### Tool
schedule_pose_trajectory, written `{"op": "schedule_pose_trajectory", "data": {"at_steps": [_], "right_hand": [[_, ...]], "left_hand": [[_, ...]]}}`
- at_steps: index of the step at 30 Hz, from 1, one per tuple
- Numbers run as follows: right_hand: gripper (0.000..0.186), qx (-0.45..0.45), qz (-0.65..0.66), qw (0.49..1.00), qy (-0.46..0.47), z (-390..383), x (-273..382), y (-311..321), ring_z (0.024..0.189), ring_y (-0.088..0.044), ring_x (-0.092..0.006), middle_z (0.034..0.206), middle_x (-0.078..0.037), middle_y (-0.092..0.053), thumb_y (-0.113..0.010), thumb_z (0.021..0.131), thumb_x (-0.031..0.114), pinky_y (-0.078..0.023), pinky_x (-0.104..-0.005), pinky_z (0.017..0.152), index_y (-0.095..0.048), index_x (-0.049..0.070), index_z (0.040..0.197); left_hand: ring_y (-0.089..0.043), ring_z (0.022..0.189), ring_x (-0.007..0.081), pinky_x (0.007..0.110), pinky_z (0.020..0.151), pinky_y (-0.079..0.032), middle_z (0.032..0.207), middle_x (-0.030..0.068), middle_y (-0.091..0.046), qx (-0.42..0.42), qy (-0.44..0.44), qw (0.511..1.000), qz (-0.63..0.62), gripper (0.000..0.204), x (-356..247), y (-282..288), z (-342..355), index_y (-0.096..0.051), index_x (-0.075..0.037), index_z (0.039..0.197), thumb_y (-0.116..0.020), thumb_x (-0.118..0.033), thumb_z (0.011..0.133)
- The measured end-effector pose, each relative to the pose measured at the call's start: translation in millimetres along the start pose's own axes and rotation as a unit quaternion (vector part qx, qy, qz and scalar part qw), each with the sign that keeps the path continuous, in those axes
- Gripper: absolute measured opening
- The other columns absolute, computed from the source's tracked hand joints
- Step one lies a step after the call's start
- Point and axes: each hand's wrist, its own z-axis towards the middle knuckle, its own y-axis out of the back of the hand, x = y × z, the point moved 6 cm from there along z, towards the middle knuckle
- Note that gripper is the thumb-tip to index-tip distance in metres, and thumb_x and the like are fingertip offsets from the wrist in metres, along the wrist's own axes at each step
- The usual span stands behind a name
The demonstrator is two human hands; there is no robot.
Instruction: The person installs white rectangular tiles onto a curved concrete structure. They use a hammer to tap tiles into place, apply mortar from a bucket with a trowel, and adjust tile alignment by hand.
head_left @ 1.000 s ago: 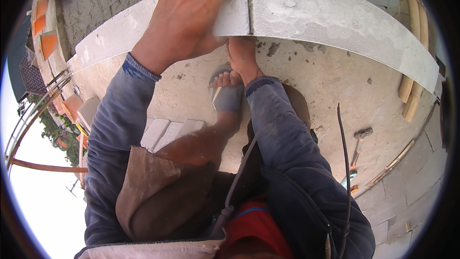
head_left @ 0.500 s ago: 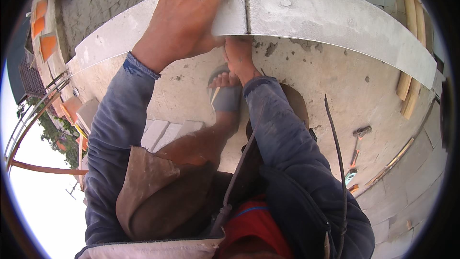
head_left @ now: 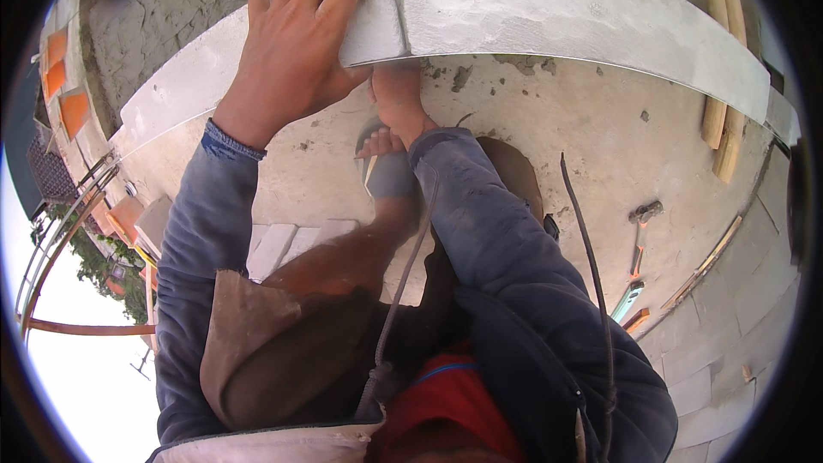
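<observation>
A row of white building blocks crosses the top of the view, with a thin upright joint between a left block (head_left: 375,24) and a long right block (head_left: 583,21). My left hand (head_left: 291,47) grips the left block close to that joint, its fingers spread over the upper surface and its thumb at the near edge. Below the same edge is my right hand (head_left: 399,99); the block hides its fingers, so its hold does not show. A pale patch and a small chip mark the right block's surface.
My sandalled foot (head_left: 390,173) stands on the stained concrete floor (head_left: 514,107). More white blocks (head_left: 302,240) lie beside my leg. At right are a hammer (head_left: 643,214), a teal-ended tool (head_left: 627,300) and wooden poles (head_left: 727,124). Orange bricks (head_left: 75,111) and curved metal bars (head_left: 56,236) are at left.
The view has shifted, so blocks and hands appear further left and slightly higher. Both hands keep their places at the left block. The dark joint between the blocks looks thinner.
</observation>
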Motion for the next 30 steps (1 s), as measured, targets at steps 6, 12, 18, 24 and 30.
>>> {"op": "schedule_pose_trajectory", "data": {"at_steps": [6,12,18,24,30], "right_hand": [[0.015,0.03,-0.022,0.999,0.014,21.9,-20.3,7.6,0.05,-0.054,-0.0143,0.078,-0.009,-0.067,-0.066,0.104,0.013,-0.033,-0.0326,0.038,-0.063,0.003,0.115],[0.017,0.007,0.023,1.0,0.018,11.2,-22.0,-2.4,0.049,-0.049,-0.0132,0.079,-0.006,-0.064,-0.065,0.104,0.011,-0.031,-0.0327,0.038,-0.061,0.003,0.118],[0.018,0.02,0.008,0.999,0.044,13.5,-18.3,0.5,0.047,-0.048,-0.0133,0.082,-0.007,-0.065,-0.06,0.105,0.009,-0.029,-0.033,0.038,-0.059,0.003,0.122],[0.018,0.033,-0.023,0.997,0.066,19.5,-19.7,2.4,0.048,-0.052,-0.0152,0.083,-0.01,-0.066,-0.058,0.105,0.008,-0.033,-0.034,0.039,-0.058,0.0,0.121],[0.018,0.023,-0.037,0.994,0.1,16.5,-17.6,-2.5,0.05,-0.057,-0.0174,0.084,-0.012,-0.066,-0.058,0.104,0.008,-0.037,-0.0351,0.04,-0.058,-0.002,0.12]], "left_hand": [[-0.046,0.147,0.0343,0.056,0.124,-0.032,0.165,0.0078,-0.044,-0.032,-0.003,0.999,0.015,0.12,-3.4,-1.9,-5.6,-0.036,-0.027,0.168,-0.098,-0.033,0.066],[-0.043,0.151,0.0333,0.058,0.125,-0.03,0.169,0.007,-0.041,-0.029,0.01,0.999,0.015,0.114,-1.7,3.8,-15.9,-0.038,-0.028,0.168,-0.096,-0.039,0.07],[-0.035,0.159,0.0319,0.062,0.127,-0.029,0.171,0.0035,-0.039,-0.012,0.026,0.999,0.033,0.108,3.4,-5.8,-22.2,-0.041,-0.031,0.167,-0.096,-0.042,0.073],[-0.026,0.163,0.0311,0.079,0.124,-0.024,0.177,-0.0046,-0.03,0.014,0.004,0.998,0.058,0.099,-12.8,-9.5,-15.5,-0.043,-0.044,0.164,-0.093,-0.046,0.077],[-0.026,0.163,0.032,0.08,0.125,-0.022,0.173,-0.0048,-0.038,0.018,0.018,0.999,0.038,0.089,-13.1,-8.8,-13.8,-0.053,-0.044,0.156,-0.094,-0.043,0.077]]}}
